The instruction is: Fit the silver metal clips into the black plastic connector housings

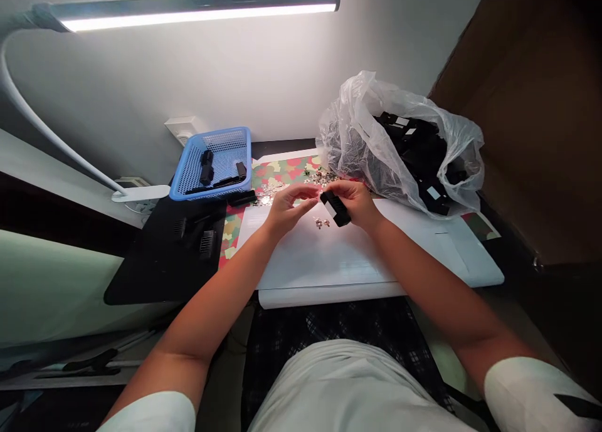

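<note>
I had the right hand (356, 203) closed around a black plastic connector housing (335, 207) with a white patch on its face, the housing sitting at the hand's inner side, just about mid-frame. The left hand (291, 207) came in from the lower left, its fingertips (314, 192) pinched together right beside the housing; from my view I couldn't tell whether they gripped anything tiny. Just below the hands, a few loose metal terminals (322, 222) lay on a white board (329, 259), and a larger scatter of them (320, 177) spread across a camouflage-patterned mat (282, 170) just above. To the upper right sat a clear plastic bag (350, 134) full of black housings (414, 147). At the upper left, a blue mesh basket (211, 145) held a few black parts (205, 167), and more black pieces (207, 244) lay on a black pad (160, 263) at the left. A white lamp (197, 13) arched overhead.
</note>
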Demonstrator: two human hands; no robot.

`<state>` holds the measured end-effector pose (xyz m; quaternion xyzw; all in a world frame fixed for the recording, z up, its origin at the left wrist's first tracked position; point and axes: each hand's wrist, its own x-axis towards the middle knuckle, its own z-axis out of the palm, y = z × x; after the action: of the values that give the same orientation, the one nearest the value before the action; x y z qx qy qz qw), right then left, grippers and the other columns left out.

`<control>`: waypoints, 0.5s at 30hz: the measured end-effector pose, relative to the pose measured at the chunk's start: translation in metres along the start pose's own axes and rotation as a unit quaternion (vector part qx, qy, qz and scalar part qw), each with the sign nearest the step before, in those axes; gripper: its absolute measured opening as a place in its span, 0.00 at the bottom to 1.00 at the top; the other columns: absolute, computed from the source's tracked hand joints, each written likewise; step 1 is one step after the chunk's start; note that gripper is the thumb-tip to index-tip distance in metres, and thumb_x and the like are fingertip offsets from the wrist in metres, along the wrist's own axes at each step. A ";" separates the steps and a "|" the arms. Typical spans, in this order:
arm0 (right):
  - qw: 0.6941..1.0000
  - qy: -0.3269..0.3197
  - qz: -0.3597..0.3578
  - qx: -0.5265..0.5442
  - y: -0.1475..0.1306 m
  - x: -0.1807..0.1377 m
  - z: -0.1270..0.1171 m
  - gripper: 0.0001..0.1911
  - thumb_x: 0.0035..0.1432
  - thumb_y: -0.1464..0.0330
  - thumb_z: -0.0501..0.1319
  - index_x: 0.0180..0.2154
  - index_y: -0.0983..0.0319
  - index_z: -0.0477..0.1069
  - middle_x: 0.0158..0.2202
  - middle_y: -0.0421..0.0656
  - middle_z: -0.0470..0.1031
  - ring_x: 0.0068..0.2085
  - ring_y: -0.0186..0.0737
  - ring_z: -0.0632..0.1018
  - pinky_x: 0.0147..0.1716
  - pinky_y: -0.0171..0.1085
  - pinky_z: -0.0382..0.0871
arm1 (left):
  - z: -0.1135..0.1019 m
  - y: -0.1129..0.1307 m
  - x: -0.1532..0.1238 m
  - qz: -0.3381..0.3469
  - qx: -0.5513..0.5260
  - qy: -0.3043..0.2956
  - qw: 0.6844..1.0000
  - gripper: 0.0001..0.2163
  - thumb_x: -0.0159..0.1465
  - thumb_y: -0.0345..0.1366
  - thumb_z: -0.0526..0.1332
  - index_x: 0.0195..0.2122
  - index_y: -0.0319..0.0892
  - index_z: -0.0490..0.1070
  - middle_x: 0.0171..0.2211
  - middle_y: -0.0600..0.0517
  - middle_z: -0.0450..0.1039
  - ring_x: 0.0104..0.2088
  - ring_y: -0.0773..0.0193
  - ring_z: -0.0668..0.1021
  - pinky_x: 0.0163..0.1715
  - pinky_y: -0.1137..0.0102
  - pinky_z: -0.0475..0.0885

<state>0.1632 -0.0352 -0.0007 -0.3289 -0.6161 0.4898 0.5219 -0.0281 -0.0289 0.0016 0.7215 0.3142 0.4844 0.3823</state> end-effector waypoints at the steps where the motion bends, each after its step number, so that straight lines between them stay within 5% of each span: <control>1: 1.000 -0.005 -0.008 -0.020 0.001 0.000 0.000 0.09 0.52 0.62 0.65 0.29 0.60 0.77 0.29 0.39 0.75 0.32 0.34 0.74 0.33 0.33 0.67 | 0.001 0.000 0.000 -0.001 0.001 0.006 1.000 0.16 0.59 0.51 0.68 0.37 0.43 0.79 0.38 0.46 0.80 0.39 0.62 0.81 0.43 0.64 0.77; 6: 0.996 -0.019 -0.007 -0.088 0.002 -0.003 0.001 0.11 0.53 0.60 0.63 0.30 0.60 0.78 0.30 0.41 0.77 0.33 0.37 0.75 0.34 0.35 0.70 | 0.005 0.003 0.000 -0.004 -0.001 0.010 1.000 0.17 0.57 0.54 0.69 0.31 0.43 0.79 0.32 0.48 0.78 0.35 0.62 0.80 0.39 0.64 0.76; 12: 0.993 -0.103 0.047 -0.021 0.001 -0.008 -0.002 0.13 0.51 0.57 0.67 0.31 0.60 0.80 0.30 0.41 0.79 0.30 0.38 0.78 0.33 0.37 0.73 | 0.002 0.009 -0.003 -0.081 -0.095 -0.106 0.986 0.18 0.57 0.54 0.69 0.29 0.42 0.78 0.25 0.50 0.75 0.27 0.63 0.78 0.31 0.63 0.76; 15: 0.995 -0.091 0.037 -0.036 0.005 -0.004 0.000 0.14 0.52 0.56 0.66 0.29 0.60 0.80 0.29 0.41 0.80 0.30 0.37 0.78 0.32 0.35 0.72 | 0.004 0.008 -0.003 -0.101 -0.114 -0.072 0.986 0.19 0.57 0.54 0.69 0.29 0.41 0.75 0.24 0.51 0.75 0.27 0.64 0.78 0.32 0.65 0.76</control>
<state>0.1636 -0.0380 -0.0066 -0.3241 -0.6659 0.5136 0.4332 -0.0241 -0.0362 0.0063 0.6704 0.2996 0.4233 0.5307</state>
